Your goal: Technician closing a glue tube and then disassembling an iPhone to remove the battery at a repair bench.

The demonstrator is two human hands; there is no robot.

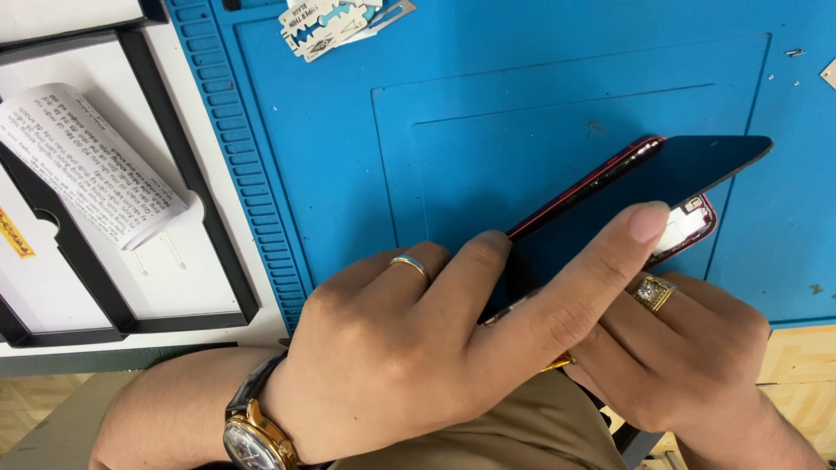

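Note:
A red-framed smartphone [697, 228] lies on a blue work mat [522, 70], its black screen panel [670, 174] lifted and skewed off the frame at the far end. My left hand [418, 339] lies across the near end of the phone, thumb against the red left edge and index finger stretched over the glass to the right edge. It wears a ring and a gold wristwatch [257, 431]. My right hand [688, 348], with a gold ring, holds the phone's near right side from beneath; a small yellow object [562, 361] shows between the hands.
Razor blades [322, 26] lie at the mat's top edge. A small screw [794, 53] and bits sit at the top right. Left of the mat stands a white tray with black dividers [200, 200] holding a rolled printed paper [87, 165].

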